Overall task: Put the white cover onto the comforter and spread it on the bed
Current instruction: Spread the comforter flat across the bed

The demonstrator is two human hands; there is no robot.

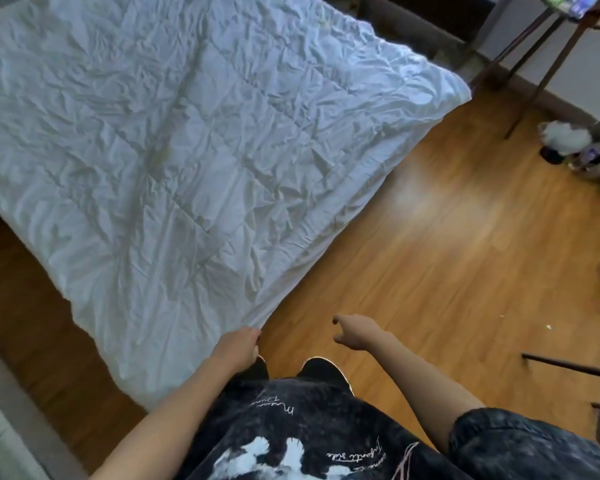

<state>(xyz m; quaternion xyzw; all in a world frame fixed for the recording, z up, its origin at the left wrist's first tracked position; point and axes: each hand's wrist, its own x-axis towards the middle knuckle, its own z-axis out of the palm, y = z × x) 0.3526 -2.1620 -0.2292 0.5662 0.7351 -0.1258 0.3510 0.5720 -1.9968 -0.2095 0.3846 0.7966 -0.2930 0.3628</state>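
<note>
Stand legs (534,60), clutter (575,147) right of comforter (194,150).

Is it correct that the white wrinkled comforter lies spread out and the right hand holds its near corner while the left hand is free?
Not quite: the hands are swapped. In the head view the left hand holds the near corner of the white wrinkled comforter, which does lie spread out, while the right hand is free above the brown wooden floor.
</note>
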